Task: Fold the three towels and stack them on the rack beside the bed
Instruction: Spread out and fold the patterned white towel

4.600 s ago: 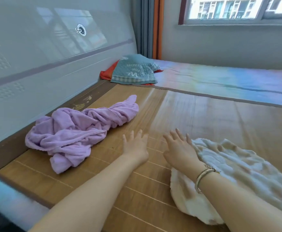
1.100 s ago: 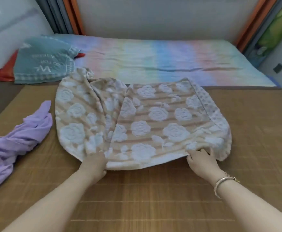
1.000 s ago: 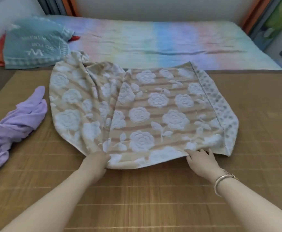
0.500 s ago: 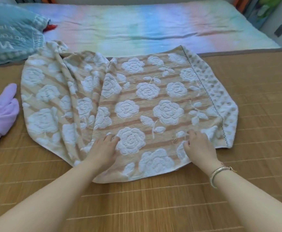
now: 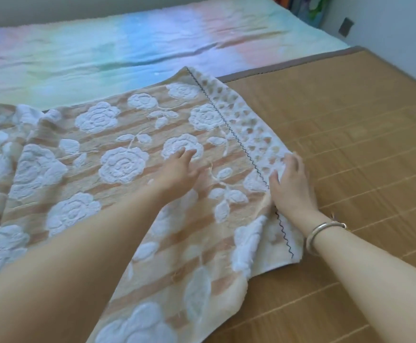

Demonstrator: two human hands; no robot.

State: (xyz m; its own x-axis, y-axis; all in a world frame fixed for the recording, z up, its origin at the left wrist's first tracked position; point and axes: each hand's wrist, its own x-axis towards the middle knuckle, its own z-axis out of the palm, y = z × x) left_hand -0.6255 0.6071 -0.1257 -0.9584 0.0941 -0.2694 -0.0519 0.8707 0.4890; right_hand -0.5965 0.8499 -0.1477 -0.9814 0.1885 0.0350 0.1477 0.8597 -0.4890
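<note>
A beige towel with white rose patterns lies spread on the bamboo mat, still wrinkled on its left side. My left hand rests flat on the towel's middle, fingers apart. At the towel's right edge, my right hand lies on the spotted border beside the zigzag stitching, fingers pressing the cloth; a pinch is not clear. The purple towel and the teal towel are out of view, and no rack shows.
A pastel rainbow sheet covers the far part of the bed. The mat's brown trim runs along its far edge. A wall with a dark socket stands at the far right.
Both hands slid rightward and farther across the towel, from its near edge to its middle and right border. My view shifted right, so the purple and teal towels left the frame.
</note>
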